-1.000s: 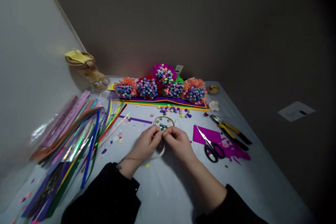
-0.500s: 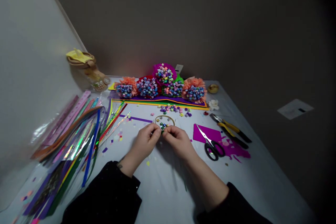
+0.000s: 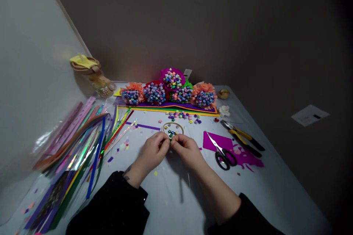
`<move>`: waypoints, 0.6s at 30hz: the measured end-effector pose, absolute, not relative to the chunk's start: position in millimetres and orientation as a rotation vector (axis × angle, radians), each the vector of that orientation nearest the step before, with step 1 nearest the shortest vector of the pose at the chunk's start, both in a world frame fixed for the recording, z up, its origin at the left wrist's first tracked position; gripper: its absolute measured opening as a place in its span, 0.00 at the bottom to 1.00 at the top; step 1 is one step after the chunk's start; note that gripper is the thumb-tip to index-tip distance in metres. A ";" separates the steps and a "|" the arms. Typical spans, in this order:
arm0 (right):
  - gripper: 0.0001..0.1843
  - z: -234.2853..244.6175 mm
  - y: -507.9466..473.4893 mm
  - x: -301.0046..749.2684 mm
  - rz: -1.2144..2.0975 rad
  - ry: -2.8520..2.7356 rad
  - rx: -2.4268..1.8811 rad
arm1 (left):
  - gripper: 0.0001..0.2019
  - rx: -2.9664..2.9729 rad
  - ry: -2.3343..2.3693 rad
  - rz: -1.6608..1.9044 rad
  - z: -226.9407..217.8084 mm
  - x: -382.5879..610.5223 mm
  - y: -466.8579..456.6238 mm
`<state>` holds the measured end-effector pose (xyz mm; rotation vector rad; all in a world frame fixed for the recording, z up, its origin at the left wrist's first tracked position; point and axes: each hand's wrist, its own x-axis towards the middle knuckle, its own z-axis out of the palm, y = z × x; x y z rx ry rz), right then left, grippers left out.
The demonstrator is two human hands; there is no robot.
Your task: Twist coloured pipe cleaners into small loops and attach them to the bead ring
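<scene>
The thin gold hoop (image 3: 173, 123) lies mid-table just beyond the hands, with small shiny stars (image 3: 172, 133) in green and silver clustered at its near side; how they attach can't be told. Left hand (image 3: 153, 150) and right hand (image 3: 187, 149) are both closed in a tight pinch, fingertips (image 3: 167, 142) nearly meeting at the hoop's near edge, grasping the hoop and stars and partly hiding them. Black sleeves (image 3: 116, 200) cover both forearms' upper ends. Just far of the hoop lie loose paper stars (image 3: 182, 116) in purple and pastels, then a row of paper-star bouquets (image 3: 154, 93) on stacked craft-foam sheets (image 3: 165, 107). To the right, black-handled scissors (image 3: 222, 160) rest on a magenta foam sheet (image 3: 215, 141), with yellow-and-black pliers (image 3: 241, 136) beside them. To the left sits a heap of long coloured and holographic strips (image 3: 82, 143). Confetti bits (image 3: 124, 145) dot the white tabletop (image 3: 171, 198).
</scene>
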<state>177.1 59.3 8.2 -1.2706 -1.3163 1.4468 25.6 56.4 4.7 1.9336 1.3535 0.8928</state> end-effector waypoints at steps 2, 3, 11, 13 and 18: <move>0.08 9.8 58.3 175.9 1.399 -1.303 -1.291 | 0.07 1.919 1.366 0.909 5.9 25.6 55.9; 0.07 10.2 57.6 175.3 1.369 -1.291 -1.301 | 0.07 1.903 1.380 0.918 6.4 25.7 55.6; 0.05 9.7 51.7 173.9 1.145 -1.385 -1.356 | 0.07 1.861 1.419 0.957 8.3 25.9 54.0; 0.06 10.0 51.8 174.2 1.144 -1.397 -1.356 | 0.08 1.862 1.414 0.956 8.0 26.0 53.9; 0.06 11.9 55.0 175.6 1.296 -1.325 -1.304 | 0.08 1.804 1.368 0.960 5.4 26.3 54.6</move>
